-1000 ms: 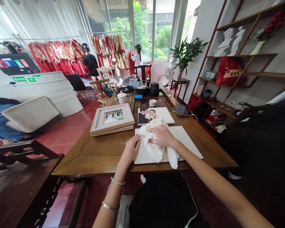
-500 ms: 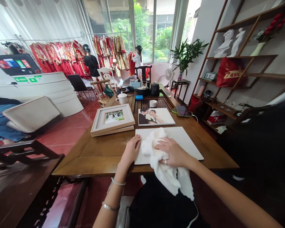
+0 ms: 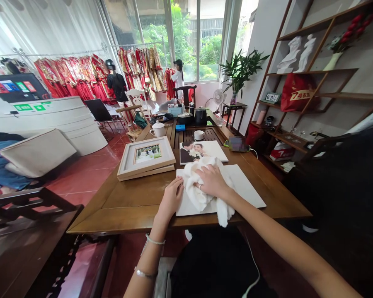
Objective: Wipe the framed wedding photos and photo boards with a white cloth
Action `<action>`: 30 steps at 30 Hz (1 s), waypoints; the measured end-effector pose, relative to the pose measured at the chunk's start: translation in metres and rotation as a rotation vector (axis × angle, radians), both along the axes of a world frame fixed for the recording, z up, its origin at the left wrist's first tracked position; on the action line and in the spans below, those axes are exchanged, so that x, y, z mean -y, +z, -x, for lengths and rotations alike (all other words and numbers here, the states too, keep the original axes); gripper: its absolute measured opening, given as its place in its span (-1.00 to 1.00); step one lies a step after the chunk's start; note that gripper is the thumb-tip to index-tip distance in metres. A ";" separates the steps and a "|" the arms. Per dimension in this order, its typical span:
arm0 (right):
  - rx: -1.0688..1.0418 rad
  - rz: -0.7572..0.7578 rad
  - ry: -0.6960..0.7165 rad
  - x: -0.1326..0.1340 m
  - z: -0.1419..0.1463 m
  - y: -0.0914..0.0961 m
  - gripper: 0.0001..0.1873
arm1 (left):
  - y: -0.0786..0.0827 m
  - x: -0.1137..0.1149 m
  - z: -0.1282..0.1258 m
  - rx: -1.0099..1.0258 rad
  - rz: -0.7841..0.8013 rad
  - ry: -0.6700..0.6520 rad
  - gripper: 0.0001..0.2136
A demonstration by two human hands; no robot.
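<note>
Head view: wooden worktop (image 3: 133,203) carries everything here.
Framed photo (image 3: 146,156): lies flat at the left, apart from both hands.
Left hand (image 3: 171,198): fingers together, pressed on the left edge of the white panel (image 3: 248,190).
White cloth (image 3: 195,194): bunched on the panel, one end hanging past the near edge.
Right hand (image 3: 211,181): fingers curled, clutching the cloth against the panel.

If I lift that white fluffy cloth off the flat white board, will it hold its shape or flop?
Probably floppy: the white fluffy cloth bunches in folds under the right hand and a tail droops past the near edge of the flat white board. Likely light; a push would crumple it rather than slide it whole.
</note>
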State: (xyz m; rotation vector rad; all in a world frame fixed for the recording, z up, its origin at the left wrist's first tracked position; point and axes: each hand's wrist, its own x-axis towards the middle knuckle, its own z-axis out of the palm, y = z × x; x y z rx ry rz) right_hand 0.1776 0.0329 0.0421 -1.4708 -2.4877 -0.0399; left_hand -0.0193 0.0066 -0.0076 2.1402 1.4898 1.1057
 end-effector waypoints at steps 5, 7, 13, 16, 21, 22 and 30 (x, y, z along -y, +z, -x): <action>-0.012 0.011 0.160 0.034 -0.001 0.000 -0.56 | 0.011 0.007 -0.003 -0.019 -0.014 -0.044 -0.72; -0.028 0.039 0.223 0.050 -0.007 0.001 -0.58 | 0.013 0.008 -0.004 -0.035 -0.009 -0.049 -0.70; -0.060 0.069 0.165 0.060 -0.021 0.004 -0.60 | 0.008 0.005 -0.003 -0.035 -0.036 0.014 -0.72; -0.020 0.083 0.078 0.039 -0.014 0.006 -0.54 | 0.006 0.003 -0.003 -0.022 -0.057 0.026 -0.72; 0.046 0.100 -0.018 0.000 0.016 0.011 -0.48 | 0.013 0.003 -0.003 -0.003 -0.055 0.022 -0.72; 0.051 0.096 -0.023 -0.005 0.023 0.012 -0.47 | 0.016 0.004 -0.003 0.002 -0.056 0.009 -0.73; 0.087 0.043 0.046 0.014 0.046 0.009 -0.37 | 0.025 0.005 -0.007 0.032 -0.094 0.071 -0.68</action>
